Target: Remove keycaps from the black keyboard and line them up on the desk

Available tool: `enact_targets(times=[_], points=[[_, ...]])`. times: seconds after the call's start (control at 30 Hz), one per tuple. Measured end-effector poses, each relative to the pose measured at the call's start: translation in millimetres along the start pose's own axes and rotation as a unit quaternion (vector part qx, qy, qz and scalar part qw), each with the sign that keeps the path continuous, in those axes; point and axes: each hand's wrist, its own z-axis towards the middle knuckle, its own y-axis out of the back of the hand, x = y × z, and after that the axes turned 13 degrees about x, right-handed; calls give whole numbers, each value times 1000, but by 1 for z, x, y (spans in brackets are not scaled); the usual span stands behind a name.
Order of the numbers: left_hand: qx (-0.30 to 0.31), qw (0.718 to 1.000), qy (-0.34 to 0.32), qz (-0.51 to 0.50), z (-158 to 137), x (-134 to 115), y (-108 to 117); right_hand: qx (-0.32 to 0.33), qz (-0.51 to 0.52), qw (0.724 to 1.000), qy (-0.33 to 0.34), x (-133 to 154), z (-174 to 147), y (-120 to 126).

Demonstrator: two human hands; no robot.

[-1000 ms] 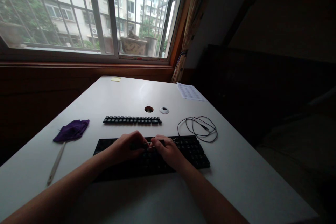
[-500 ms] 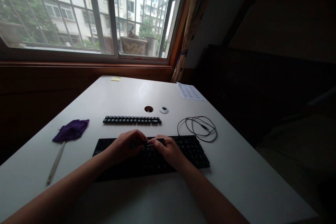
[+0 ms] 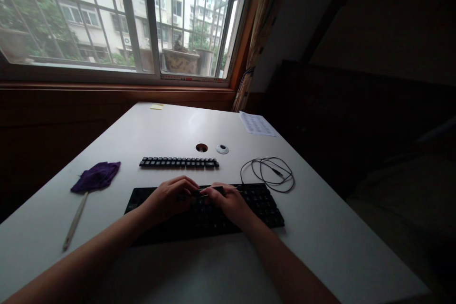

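A black keyboard (image 3: 265,205) lies across the near part of the white desk, with both my hands over its middle. My right hand (image 3: 228,202) is closed round the dark handle of a wire keycap puller (image 3: 218,191). Its thin metal wires point left toward my left fingertips. My left hand (image 3: 174,197) is curled at the wire ends, thumb and fingers drawn together; whatever they pinch is too dark and small to make out. Behind the keyboard, loose black keycaps (image 3: 180,163) stand in two neat rows.
A coiled black cable (image 3: 269,175) lies behind the keyboard's right end. At left are a purple cloth (image 3: 97,176) and a pale-handled brush (image 3: 75,223). Farther back are a round desk hole (image 3: 201,147), its cover (image 3: 222,149), a printed sheet (image 3: 258,124) and a yellow note (image 3: 157,107).
My fingers have shifted slightly round the puller, and its wires show a little more between my hands. The keyboard and the keycap rows stay where they were.
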Motion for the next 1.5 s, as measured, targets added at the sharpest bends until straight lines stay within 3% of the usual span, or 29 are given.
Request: enact_targets(times=[0.2,0.53,0.97,1.07,1.3,1.5], points=[[-26,999,-14,42,2,-1,3,-31,-31,999,8,1,1,-5],[-30,997,51,-51,3,-1,6,-119,-89,989,1,0,-3,-4],[-16,995,77,-64,1,2,7,-193,-224,955,39,8,-7,0],[-14,994,102,-44,-1,4,5,-183,-225,955,67,5,-6,1],[0,995,92,-46,-2,3,6,-78,-189,973,108,1,-7,-5],[18,995,76,-54,-2,1,4,-69,-210,967,125,-7,-7,-12]])
